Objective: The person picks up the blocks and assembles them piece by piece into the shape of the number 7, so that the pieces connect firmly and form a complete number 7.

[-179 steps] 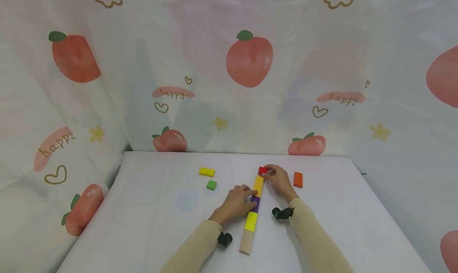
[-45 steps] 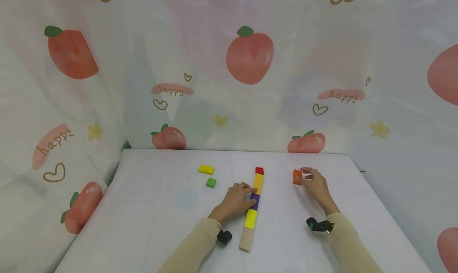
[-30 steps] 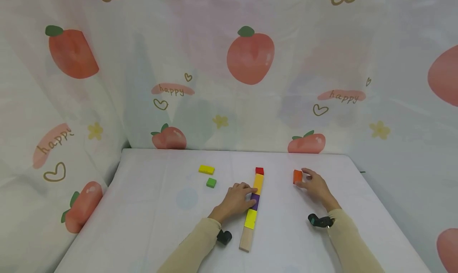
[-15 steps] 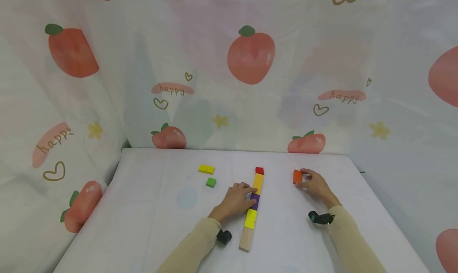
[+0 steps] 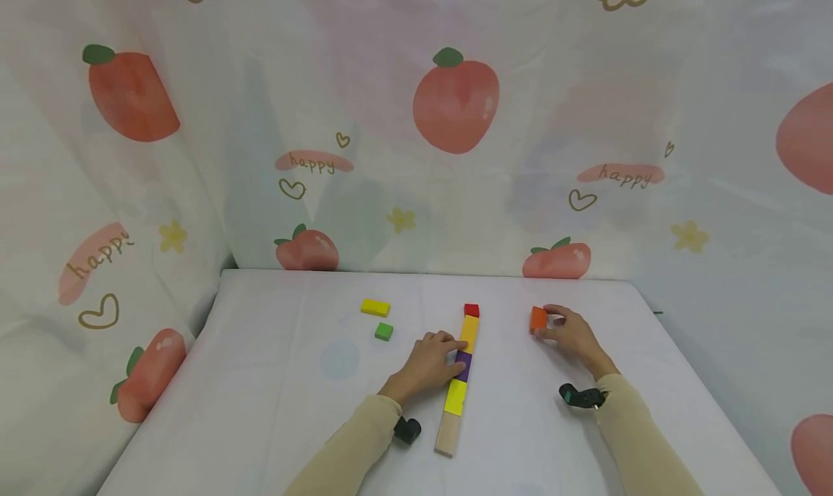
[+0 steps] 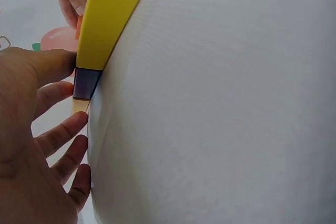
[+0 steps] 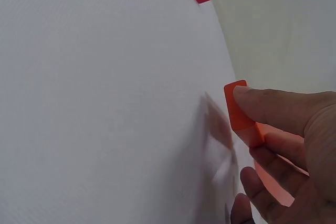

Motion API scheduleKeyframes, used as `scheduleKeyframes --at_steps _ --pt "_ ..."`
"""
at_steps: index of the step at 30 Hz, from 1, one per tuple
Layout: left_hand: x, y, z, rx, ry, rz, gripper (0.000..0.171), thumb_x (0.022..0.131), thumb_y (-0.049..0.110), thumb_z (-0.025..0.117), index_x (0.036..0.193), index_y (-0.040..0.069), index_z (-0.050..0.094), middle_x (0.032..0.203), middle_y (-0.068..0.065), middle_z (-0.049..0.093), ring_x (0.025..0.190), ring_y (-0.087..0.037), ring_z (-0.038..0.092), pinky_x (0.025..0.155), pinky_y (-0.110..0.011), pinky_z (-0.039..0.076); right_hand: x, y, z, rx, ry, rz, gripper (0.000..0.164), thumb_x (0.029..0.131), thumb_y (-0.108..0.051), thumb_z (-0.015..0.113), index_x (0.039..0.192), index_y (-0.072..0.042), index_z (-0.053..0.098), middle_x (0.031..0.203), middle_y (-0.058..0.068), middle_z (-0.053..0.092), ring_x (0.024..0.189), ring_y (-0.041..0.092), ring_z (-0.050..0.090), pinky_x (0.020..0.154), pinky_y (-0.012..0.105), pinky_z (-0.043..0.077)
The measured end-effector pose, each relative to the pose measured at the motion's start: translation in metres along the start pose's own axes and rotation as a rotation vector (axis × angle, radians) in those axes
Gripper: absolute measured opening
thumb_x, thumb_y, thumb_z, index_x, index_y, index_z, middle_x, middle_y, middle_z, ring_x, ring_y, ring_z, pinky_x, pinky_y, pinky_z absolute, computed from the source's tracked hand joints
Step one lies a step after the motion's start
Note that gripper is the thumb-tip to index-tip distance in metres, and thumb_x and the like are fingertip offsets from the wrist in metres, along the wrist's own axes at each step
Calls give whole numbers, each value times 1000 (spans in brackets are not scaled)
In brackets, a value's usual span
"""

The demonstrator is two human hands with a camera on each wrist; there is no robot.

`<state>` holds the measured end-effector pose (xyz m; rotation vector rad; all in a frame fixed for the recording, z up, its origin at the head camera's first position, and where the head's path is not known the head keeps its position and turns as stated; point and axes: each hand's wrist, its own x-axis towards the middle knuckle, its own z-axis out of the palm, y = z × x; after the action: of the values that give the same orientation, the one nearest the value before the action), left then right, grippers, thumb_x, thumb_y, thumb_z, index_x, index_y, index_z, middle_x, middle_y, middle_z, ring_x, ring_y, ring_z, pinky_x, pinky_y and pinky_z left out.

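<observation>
Several wooden blocks form a straight end-to-end row on the white table: a plain wood block (image 5: 447,434), a yellow block (image 5: 455,398), a purple block (image 5: 464,366), an amber block (image 5: 469,333) and a small red block (image 5: 471,310) at the far end. My left hand (image 5: 426,364) rests against the row's left side, thumb at the purple block and index finger at the amber one, fingers loosely extended. Off to the right, my right hand (image 5: 575,338) pinches an orange block (image 7: 240,109) between thumb and fingers. In the right wrist view that block casts a shadow on the tablecloth.
Left of the row lie a yellow block (image 5: 375,308) and a green block (image 5: 384,331). The white table (image 5: 273,380) ends at a fruit-printed curtain (image 5: 364,84) behind. Black wrist cameras sit under both forearms.
Since the earliest frame, the right hand has left the red block at the row's far end and moved right to the orange block, which now shifts slightly left. The left hand stays put.
</observation>
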<state>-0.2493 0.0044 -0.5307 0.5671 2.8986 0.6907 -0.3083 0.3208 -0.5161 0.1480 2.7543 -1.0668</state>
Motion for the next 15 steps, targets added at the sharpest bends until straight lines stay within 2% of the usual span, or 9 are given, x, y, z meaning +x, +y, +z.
scheduleKeyframes --at_steps 15 --pt "1 -2 2 3 -1 7 46 94 41 64 139 36 55 136 3 56 125 -19 47 108 -38 41 -2 -39 11 62 16 -97 72 88 -28 72 149 -10 39 151 20 40 135 42 38 103 61 42"
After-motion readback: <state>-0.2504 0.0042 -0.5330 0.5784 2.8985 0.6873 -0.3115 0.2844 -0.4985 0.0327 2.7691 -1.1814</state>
